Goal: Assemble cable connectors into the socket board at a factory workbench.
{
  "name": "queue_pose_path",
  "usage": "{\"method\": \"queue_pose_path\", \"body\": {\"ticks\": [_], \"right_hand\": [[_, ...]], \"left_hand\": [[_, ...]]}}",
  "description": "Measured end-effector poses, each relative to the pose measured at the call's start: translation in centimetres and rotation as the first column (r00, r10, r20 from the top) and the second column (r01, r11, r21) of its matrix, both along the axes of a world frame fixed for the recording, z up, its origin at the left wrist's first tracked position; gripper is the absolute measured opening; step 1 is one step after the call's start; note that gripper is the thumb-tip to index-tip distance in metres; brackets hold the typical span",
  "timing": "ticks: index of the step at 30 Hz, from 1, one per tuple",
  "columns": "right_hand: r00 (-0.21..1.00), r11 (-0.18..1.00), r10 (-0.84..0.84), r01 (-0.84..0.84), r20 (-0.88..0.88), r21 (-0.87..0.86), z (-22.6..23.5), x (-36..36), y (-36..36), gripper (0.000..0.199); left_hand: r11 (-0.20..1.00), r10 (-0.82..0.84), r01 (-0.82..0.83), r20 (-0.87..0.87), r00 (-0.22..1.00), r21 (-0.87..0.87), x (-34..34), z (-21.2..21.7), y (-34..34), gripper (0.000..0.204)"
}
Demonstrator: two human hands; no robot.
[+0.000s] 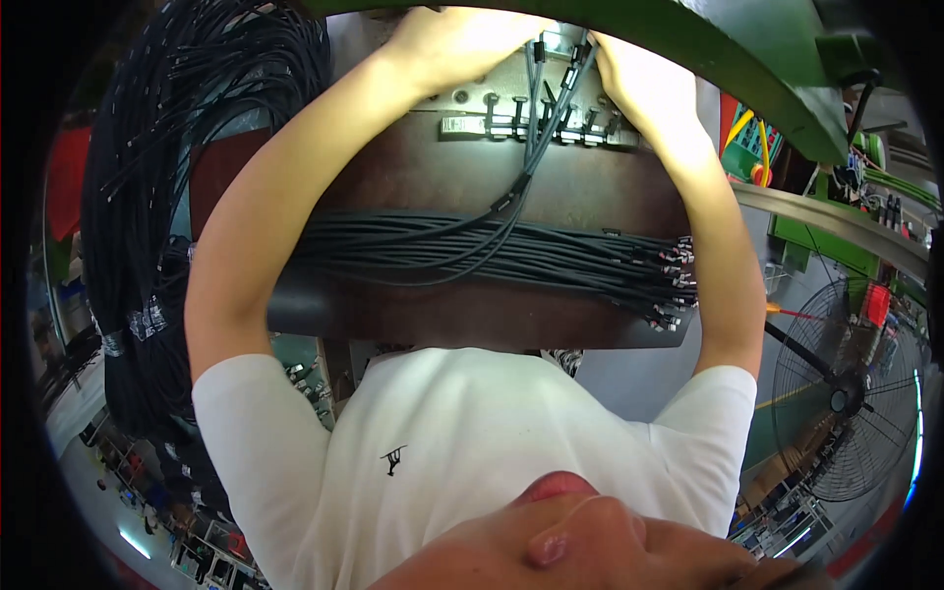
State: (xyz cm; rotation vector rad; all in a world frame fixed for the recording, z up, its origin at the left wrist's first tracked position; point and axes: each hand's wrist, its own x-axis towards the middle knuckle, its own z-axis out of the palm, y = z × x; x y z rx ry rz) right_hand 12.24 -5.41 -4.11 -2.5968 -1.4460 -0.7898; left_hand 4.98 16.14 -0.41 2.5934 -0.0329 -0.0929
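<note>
At the top of the head view, my left hand [470, 44] reaches in from the left, its fingers drawn together beside the upper ends of dark cables [536, 152]. Bright light washes out the fingers, so what they pinch is unclear. My right hand [644, 79] is on the other side of these cables, with its fingers mostly hidden by the green machine frame [728, 59]. The cables run down between both hands, across a metal fixture bar [511, 126] with several black upright pins. Black sleeves and small labels sit on the cables. They curve left into a bundle below.
A thick bundle of dark cables [462, 246] with connector ends lies across the brown work surface [413, 182]. More black cables [128, 216] hang in a mass at the left. A large caged fan [841, 393] stands at the right, below a metal rail [836, 216].
</note>
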Motion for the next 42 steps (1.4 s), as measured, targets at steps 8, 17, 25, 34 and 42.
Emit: {"method": "queue_pose_path", "body": {"ticks": [8,17,25,34,42], "right_hand": [[0.999,0.999,-0.035,0.035,0.025,-0.025,-1.1,1.1,-0.2,0.013],[0.829,0.959,-0.166,0.261,-0.533,0.108,0.5,0.7,-1.5,0.024],[0.839,0.305,-0.161,0.543,-0.52,0.782,-1.8,-18.7,-24.1,0.028],[0.388,0.692,-0.153,0.698,-0.909,0.181,-14.6,-29.5,-22.9,0.039],[0.562,0.782,-0.299,0.607,-0.771,0.139,-14.5,-28.9,-23.0,0.025]], "left_hand": [[0.932,-0.244,0.132,0.318,0.916,0.336,1.5,-6.6,3.2,0.028],[0.75,-0.125,0.333,-0.372,0.92,0.571,-0.8,-1.6,0.6,0.058],[0.88,-0.429,0.193,-0.55,0.716,-0.435,-29.8,-0.2,1.7,0.037],[0.862,0.457,-0.485,-0.189,0.869,-0.144,-36.8,-17.1,0.3,0.029],[0.95,0.28,-0.22,-0.295,0.914,0.219,-34.1,-12.6,-0.3,0.029]]}}
